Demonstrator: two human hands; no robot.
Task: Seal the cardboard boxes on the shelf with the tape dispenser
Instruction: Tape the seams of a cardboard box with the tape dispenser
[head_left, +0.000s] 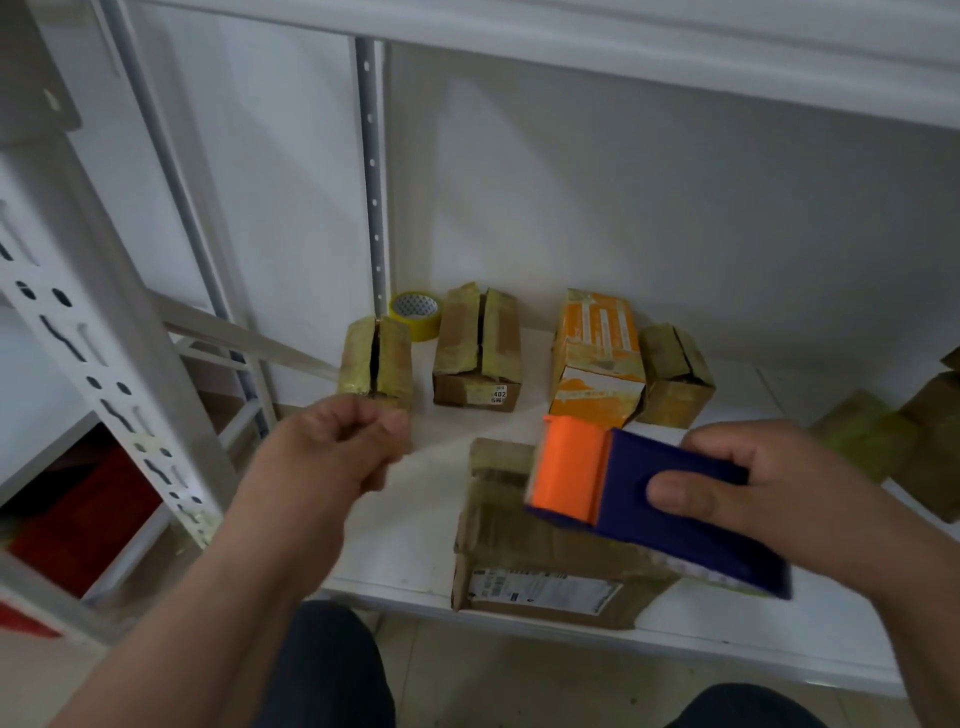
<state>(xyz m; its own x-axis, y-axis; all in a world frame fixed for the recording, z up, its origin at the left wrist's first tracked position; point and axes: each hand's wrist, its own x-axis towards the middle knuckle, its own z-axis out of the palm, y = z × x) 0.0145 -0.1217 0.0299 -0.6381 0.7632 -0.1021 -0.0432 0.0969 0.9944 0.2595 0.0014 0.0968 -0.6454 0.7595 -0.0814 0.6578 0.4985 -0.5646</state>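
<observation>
My right hand (769, 488) grips a blue tape dispenser (670, 509) with an orange front, thumb on its side, held just above a brown cardboard box (519, 551) at the shelf's front edge. A thin strip of clear tape (467, 439) stretches left from the dispenser to my left hand (337, 447), whose curled fingers pinch its end. Further back on the shelf stand a yellow-taped box (376, 358) with a slit along its top, a brown box (478, 348), an orange box (597, 353) and a small box (675, 374).
A spare yellow tape roll (415, 314) lies against the back wall. More taped boxes (893, 441) sit at the right. The white shelf board (405, 519) has a perforated upright (104, 364) at the left and another shelf above. A red bin (78, 519) sits lower left.
</observation>
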